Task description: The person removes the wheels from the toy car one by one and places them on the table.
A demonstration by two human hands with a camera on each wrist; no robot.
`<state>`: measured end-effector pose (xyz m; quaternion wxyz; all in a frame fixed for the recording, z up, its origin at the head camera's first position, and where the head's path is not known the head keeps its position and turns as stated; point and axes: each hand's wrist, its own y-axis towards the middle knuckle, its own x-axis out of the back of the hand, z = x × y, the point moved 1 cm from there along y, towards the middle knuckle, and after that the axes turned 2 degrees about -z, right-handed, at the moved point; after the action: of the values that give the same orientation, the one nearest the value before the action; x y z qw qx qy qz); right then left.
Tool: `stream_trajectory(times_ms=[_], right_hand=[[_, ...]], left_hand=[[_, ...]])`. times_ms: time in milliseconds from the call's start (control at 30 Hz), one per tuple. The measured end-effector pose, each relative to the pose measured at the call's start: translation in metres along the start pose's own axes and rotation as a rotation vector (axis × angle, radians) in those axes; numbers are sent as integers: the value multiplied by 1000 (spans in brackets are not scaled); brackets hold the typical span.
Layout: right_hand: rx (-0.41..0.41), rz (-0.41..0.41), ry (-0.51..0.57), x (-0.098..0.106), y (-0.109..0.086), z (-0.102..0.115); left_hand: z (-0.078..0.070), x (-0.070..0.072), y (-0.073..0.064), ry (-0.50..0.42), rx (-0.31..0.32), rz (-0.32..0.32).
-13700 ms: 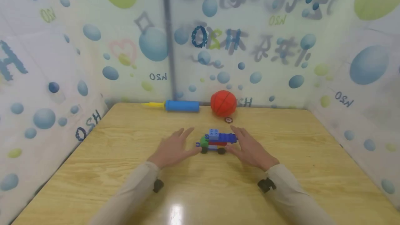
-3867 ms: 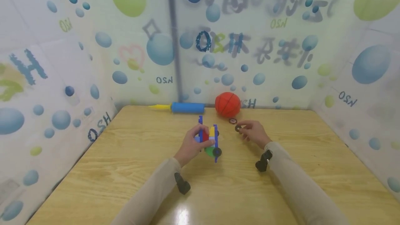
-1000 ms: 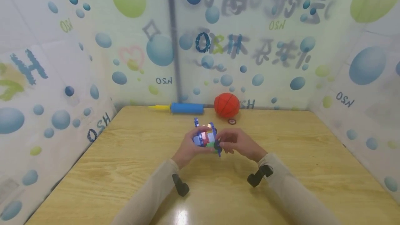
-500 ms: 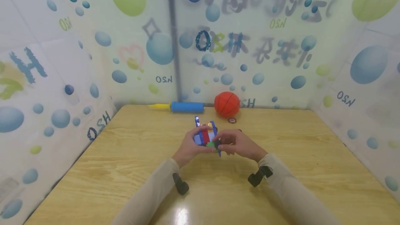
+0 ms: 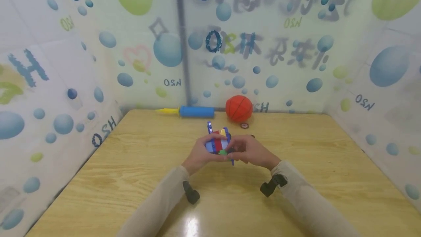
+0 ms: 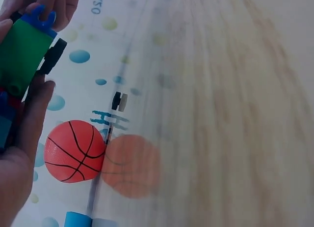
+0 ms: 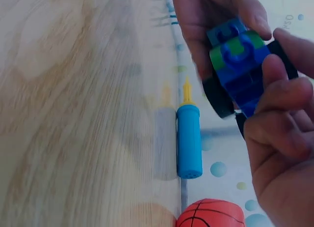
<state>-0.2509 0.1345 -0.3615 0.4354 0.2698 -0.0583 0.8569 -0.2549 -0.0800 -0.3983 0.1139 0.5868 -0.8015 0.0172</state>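
Observation:
A toy truck of building blocks (image 5: pixel 218 144) is held off the table, tipped on its side, in my left hand (image 5: pixel 200 156), thumb and fingers round its body. It has blue, red, yellow and green blocks, with blue hooks at the green front (image 7: pixel 238 47). My right hand (image 5: pixel 254 153) is at that front end; its thumb and fingers pinch a black wheel (image 7: pixel 283 57) there. Another black wheel (image 7: pixel 218 97) shows on the opposite side of the front. Behind the right hand, a loose black wheel (image 6: pixel 116 101) stands on the table, mostly hidden in the head view.
A red basketball (image 5: pixel 239 109) rests at the table's back edge. To its left lies a blue hand pump (image 5: pixel 197 112) with a yellow nozzle. A small flat ring-patterned disc (image 5: pixel 244 125) lies before the ball. Patterned walls enclose the wooden table (image 5: pixel 296 138).
The truck stood on the table between open hands; my left hand then lifted and tipped it. My right hand let go of a wheel near the ball and came to the truck's front wheel.

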Motion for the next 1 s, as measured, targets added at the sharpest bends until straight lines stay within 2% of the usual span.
stream_trajectory(times_ms=[233, 533, 833, 1000], right_hand=[[-28, -5, 53, -2, 0, 2], [-23, -21, 57, -6, 2, 6], [-13, -16, 94, -7, 3, 10], [-29, -8, 157, -4, 5, 4]], left_hand=[[-1, -2, 1, 33, 36, -37], [-2, -2, 1, 15, 29, -29], [-7, 2, -1, -25, 16, 1], [-5, 5, -2, -100, 21, 61]])
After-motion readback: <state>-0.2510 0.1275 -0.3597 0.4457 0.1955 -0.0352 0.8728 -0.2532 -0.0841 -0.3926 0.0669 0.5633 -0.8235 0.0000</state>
